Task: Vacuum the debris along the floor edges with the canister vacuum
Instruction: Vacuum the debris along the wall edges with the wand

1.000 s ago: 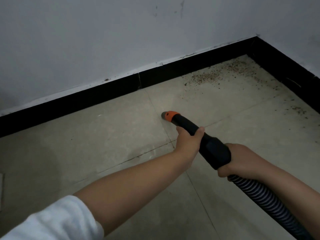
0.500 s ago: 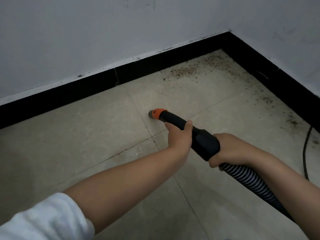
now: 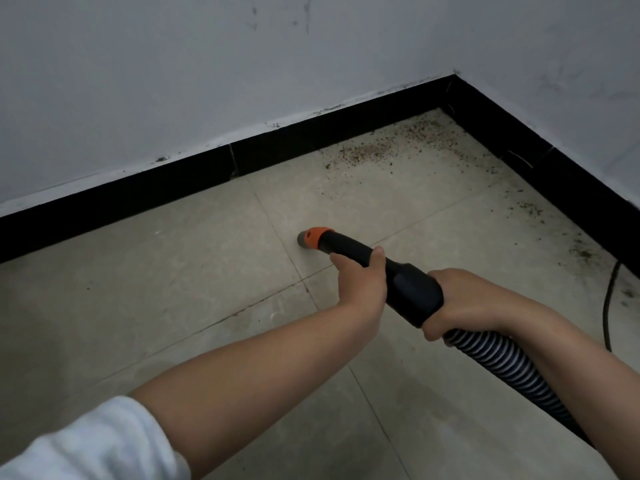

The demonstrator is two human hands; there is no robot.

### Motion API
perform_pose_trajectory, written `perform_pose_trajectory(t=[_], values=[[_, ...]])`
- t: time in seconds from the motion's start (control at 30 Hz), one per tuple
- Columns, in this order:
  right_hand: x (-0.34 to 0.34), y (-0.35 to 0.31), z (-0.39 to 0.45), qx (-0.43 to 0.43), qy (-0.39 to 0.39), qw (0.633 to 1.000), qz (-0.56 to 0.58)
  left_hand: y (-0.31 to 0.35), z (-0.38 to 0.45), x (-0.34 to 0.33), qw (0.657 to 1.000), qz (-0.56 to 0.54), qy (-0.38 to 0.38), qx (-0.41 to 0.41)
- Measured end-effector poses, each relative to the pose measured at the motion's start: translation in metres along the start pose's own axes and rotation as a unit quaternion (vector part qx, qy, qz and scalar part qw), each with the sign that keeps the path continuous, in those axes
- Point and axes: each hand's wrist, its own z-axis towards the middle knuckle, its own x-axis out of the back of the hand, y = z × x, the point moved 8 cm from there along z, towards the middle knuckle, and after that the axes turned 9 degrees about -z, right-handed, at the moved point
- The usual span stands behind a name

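Tiled floor (image 3: 173, 306): both hands' grips wrap the nozzle (image 3: 381, 271), seemingly touching tile.

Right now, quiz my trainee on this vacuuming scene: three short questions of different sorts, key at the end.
1. True or false: the nozzle is over the debris.
2. Which hand grips nearer the nozzle: A) left hand B) right hand?
3. Fill in: the debris lies along the black ____ near the corner.

Key: 1 false, it is over bare tile, short of it; 2 A; 3 baseboard.
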Motion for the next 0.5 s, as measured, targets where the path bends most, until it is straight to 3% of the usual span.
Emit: perform_pose_trajectory(t=[0.5], values=[[-0.022, -0.051, 0.021, 0.052, -0.041, 0.997, -0.045, 0.01, 0.0, 0.059, 0.995, -0.023, 0.07, -0.073]])
